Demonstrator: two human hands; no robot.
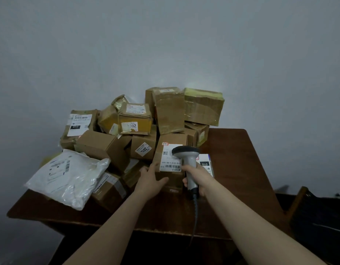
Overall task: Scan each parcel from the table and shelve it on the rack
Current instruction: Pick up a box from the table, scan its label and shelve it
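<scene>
A heap of cardboard parcels covers the back and left of a dark wooden table. At the front of the heap stands a brown box with a white barcode label facing me. My left hand holds this box at its lower left corner, thumb on the front face and fingers at its left side. My right hand grips the handle of a grey barcode scanner. The scanner's dark head sits right over the label. Its cable hangs down toward the table's front edge.
A white plastic mailer bag lies at the left front of the table. Stacked taped boxes lean against the grey wall behind. A dark object stands to the right of the table. The rack is out of view.
</scene>
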